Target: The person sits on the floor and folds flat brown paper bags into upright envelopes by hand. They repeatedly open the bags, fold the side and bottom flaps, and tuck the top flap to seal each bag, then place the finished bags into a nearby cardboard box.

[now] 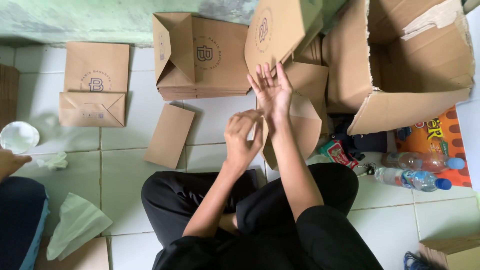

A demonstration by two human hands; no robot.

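Note:
I sit cross-legged on a white tiled floor with a brown paper bag (305, 117) half unfolded in front of me. My left hand (241, 136) pinches the bag's near left edge. My right hand (272, 91) is raised above it, fingers spread and palm showing, laid flat against the bag's upper panel (280, 30), which stands up toward the wall. A stack of flat brown bags (202, 57) lies just left of my hands. A loose rectangular brown card (170, 135) rests on the floor near my left hand.
A large open cardboard box (415, 65) stands at the right, with two water bottles (412, 179) and small packets below it. A single folded bag (95, 82), a white cup (19, 137) and tissues (77, 225) lie at the left. Another person's hand (10, 162) shows at the left edge.

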